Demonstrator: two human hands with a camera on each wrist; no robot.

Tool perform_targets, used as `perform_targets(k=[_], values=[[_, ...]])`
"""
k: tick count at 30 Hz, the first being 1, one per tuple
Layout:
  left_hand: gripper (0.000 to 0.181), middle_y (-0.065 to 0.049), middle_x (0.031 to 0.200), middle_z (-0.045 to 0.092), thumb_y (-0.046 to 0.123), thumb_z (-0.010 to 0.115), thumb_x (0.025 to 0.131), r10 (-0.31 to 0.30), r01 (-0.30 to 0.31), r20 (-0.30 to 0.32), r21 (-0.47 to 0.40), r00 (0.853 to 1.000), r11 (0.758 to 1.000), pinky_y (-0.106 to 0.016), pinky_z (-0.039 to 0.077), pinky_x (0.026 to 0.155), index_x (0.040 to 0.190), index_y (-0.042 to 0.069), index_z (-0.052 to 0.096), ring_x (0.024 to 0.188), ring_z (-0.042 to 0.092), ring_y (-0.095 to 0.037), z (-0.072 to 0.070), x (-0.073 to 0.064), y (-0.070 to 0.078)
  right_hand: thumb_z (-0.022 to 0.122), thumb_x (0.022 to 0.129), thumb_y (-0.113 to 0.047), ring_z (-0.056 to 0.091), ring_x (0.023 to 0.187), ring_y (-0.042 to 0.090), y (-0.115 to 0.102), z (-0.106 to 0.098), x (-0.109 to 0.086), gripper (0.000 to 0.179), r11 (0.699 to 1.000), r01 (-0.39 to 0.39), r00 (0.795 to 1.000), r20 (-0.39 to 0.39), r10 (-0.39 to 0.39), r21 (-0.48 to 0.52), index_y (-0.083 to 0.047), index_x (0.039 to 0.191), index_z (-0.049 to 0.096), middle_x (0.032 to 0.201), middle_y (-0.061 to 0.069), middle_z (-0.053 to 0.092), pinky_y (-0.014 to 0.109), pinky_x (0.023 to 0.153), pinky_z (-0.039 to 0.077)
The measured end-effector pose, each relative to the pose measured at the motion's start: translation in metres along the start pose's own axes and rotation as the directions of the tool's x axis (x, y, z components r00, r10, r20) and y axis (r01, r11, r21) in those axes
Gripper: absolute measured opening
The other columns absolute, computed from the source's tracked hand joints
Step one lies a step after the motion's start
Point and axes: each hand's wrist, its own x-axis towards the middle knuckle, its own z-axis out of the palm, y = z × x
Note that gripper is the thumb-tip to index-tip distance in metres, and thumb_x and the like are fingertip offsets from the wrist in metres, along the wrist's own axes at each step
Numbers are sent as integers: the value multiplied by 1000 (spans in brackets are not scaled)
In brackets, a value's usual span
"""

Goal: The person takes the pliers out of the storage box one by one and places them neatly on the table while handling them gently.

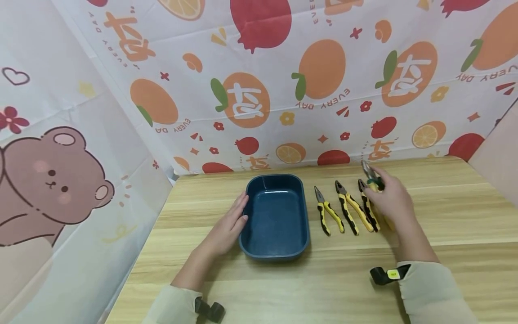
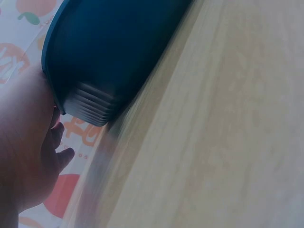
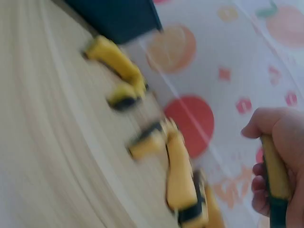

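A deep blue rectangular container (image 1: 277, 216) stands on the table. My left hand (image 1: 226, 225) rests its extended fingers against the container's left side; the left wrist view shows this hand (image 2: 33, 147) at the ribbed end wall (image 2: 92, 107). My right hand (image 1: 390, 198) grips a pair of pliers (image 1: 368, 171) with green and yellow handles, metal jaws pointing away from me. In the right wrist view, fingers curl round the yellow and green handle (image 3: 277, 175). Right of the container lie needle-nose pliers (image 1: 323, 211), then pliers (image 1: 350, 207) and another pair (image 1: 368, 207), all black and yellow, beside the right hand.
The wood-grain table (image 1: 323, 288) ends at a back wall hung with a fruit-print cloth (image 1: 283, 121). A pale cloth with a printed bear (image 1: 56, 180) hangs at the left. On the right stands a plain pale wall (image 1: 503, 153).
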Motion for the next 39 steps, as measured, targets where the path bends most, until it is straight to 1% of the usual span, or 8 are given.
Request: perform_targets(k=[5, 8, 13, 16, 20, 25, 30, 39], values=[[55, -1, 166, 12, 22, 39, 106, 4, -4, 3, 0, 1000, 1000, -52, 19, 120, 158, 14, 21, 153, 12, -27, 1, -1, 0, 56, 94, -38, 53, 97, 45, 35, -5, 0, 71, 993, -106, 987, 117, 112, -58, -14, 156, 28, 129, 33, 50, 51, 72, 47], [55, -3, 166, 11, 22, 39, 106, 8, -8, 2, 8, 1000, 1000, -54, 19, 120, 158, 13, 21, 153, 12, -29, 2, 0, -2, 54, 95, -42, 46, 116, 57, 47, -3, 0, 74, 988, -144, 975, 163, 152, -61, -11, 156, 26, 139, 39, 42, 67, 88, 43], [56, -4, 166, 11, 21, 39, 106, 6, -6, -1, 14, 1000, 1000, -56, 20, 119, 158, 13, 20, 152, 12, -30, 0, 0, -2, 54, 95, -42, 33, 129, 61, 52, 3, 3, 74, 982, -185, 967, 170, 188, -32, -9, 156, 26, 146, 41, 33, 70, 100, 36], [56, -1, 167, 11, 22, 39, 106, 0, 0, 2, 9, 1000, 1000, -54, 20, 120, 158, 14, 21, 153, 12, -28, -3, 0, 0, 54, 95, -41, 34, 130, 60, 55, 3, 4, 74, 979, -202, 967, 157, 199, 6, -11, 156, 26, 146, 41, 32, 69, 100, 36], [56, 5, 166, 10, 26, 39, 107, -22, 22, 17, 0, 1000, 1000, -50, 20, 120, 158, 17, 21, 153, 11, -20, -5, 1, 2, 57, 94, -38, 39, 126, 58, 60, 1, 3, 73, 974, -224, 971, 92, 220, 27, -10, 155, 29, 144, 41, 36, 68, 97, 39], [55, 5, 166, 10, 27, 38, 107, -31, 31, 29, 2, 999, 1000, -48, 20, 120, 158, 16, 21, 153, 11, -17, -4, 0, 2, 62, 91, -35, 45, 114, 58, 65, 1, 2, 71, 974, -221, 975, 15, 222, -57, -3, 150, 38, 133, 40, 44, 64, 85, 43], [55, 8, 166, 9, 27, 38, 107, -48, 48, 32, 0, 998, 999, -48, 20, 120, 159, 18, 20, 152, 11, -14, -3, 1, 2, 65, 89, -36, 47, 105, 56, 66, 3, 1, 70, 968, -231, 973, -10, 231, -94, -4, 147, 42, 125, 39, 46, 56, 72, 43], [56, 12, 166, 8, 28, 38, 107, -57, 57, 36, 1, 998, 998, -49, 21, 120, 159, 20, 20, 153, 10, -14, -2, 0, 0, 66, 89, -40, 41, 110, 58, 64, 5, 0, 72, 962, -256, 967, -18, 255, -94, -6, 147, 42, 130, 40, 42, 60, 74, 39]])
